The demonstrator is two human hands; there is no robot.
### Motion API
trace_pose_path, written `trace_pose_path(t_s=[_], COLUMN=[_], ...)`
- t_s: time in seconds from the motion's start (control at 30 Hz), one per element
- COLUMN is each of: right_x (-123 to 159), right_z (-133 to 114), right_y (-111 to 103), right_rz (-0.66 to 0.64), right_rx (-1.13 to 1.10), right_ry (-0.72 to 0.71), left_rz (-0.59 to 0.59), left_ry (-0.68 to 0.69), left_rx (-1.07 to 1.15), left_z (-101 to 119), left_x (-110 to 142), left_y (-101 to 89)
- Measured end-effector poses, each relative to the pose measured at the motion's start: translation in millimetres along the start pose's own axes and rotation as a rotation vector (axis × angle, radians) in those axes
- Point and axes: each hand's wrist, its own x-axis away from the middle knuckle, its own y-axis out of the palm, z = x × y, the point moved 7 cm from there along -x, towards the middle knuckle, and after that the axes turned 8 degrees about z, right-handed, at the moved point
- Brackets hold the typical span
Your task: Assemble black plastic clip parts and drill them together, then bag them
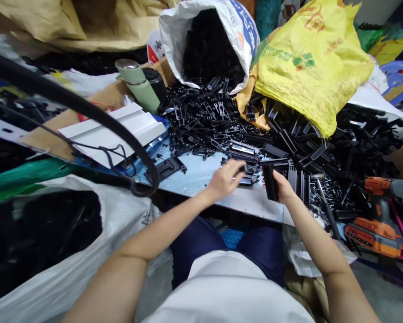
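Observation:
My left hand (225,179) reaches over the table edge, fingers curled onto a small black plastic piece (246,181) at the front of the pile. My right hand (282,187) is closed round a flat black plastic part (270,181) held upright just right of it. A large heap of black plastic parts (288,139) covers the light blue table (201,172) behind both hands.
A white sack (241,33) spills black parts at the back; a yellow bag (315,58) lies right of it. An orange cordless drill (376,220) rests at right, a green flask (137,83) and white boards (120,128) at left. A white sack of black parts (114,233) stands below left.

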Motion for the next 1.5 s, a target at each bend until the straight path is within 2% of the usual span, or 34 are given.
trace_pose_path(t_s=[0.07,0.13,0.2,0.27,0.4,0.5,0.63,0.7,0.8,0.93,1.0,1.1,1.17,1.23,1.27,1.33,1.4,1.47,1.5], right_x=[13.3,24.0,32.2,38.5,50.2,57.4,64.6,69.7,75.7,74.5,68.7,52.6,37.9,21.2,13.5,1.5,-8.0,-13.2,-14.2], right_z=[8.0,12.3,11.0,2.9,-20.6,-27.3,-21.3,-17.6,-14.2,-8.6,-3.4,2.7,-4.6,-28.1,-44.8,-78.7,-106.7,-120.7,-122.4], right_y=[6.4,15.6,21.5,21.7,18.5,21.2,28.5,32.7,37.7,43.3,46.5,42.7,20.5,-24.1,-53.2,-116.7,-166.3,-208.3,-224.4], right_rz=[0.013,-0.002,-0.019,-0.032,-0.089,-0.075,0.095,0.191,0.280,0.291,0.247,0.124,0.114,0.267,0.402,0.721,0.898,1.062,1.126], right_rx=[0.012,0.041,0.100,0.212,0.546,0.688,0.666,0.673,0.702,0.726,0.757,0.919,1.053,1.137,1.154,1.162,1.143,1.116,1.104], right_ry=[0.002,-0.026,-0.100,-0.233,-0.577,-0.726,-0.777,-0.823,-0.883,-0.874,-0.828,-0.724,-0.662,-0.605,-0.572,-0.447,-0.369,-0.194,-0.089], left_rz=[-0.144,-0.178,-0.130,-0.078,-0.036,0.061,0.305,0.370,0.349,0.288,0.286,0.273,0.220,0.139,0.089,-0.063,-0.288,-0.510,-0.585], left_ry=[0.014,-0.060,-0.145,-0.186,-0.183,-0.184,-0.189,-0.174,-0.128,-0.043,-0.107,-0.423,-0.613,-0.641,-0.585,-0.359,-0.076,0.148,0.217], left_rx=[0.144,0.240,0.287,0.296,0.257,0.236,0.192,0.187,0.232,0.297,0.309,0.368,0.402,0.306,0.206,0.007,-0.095,-0.132,-0.158], left_z=[30.5,43.4,44.0,41.3,43.1,51.6,64.0,66.6,64.1,57.8,49.6,26.3,13.9,10.0,11.4,21.5,36.3,47.4,49.8], left_x=[24.3,37.0,39.9,39.4,43.2,48.2,50.8,49.2,41.7,32.8,36.0,58.6,80.7,95.1,96.9,91.2,83.2,79.8,78.7], left_y=[17.0,29.6,35.3,35.8,31.7,28.6,23.4,20.7,16.1,13.0,19.8,41.6,55.9,59.6,57.9,57.3,66.9,80.4,85.7])
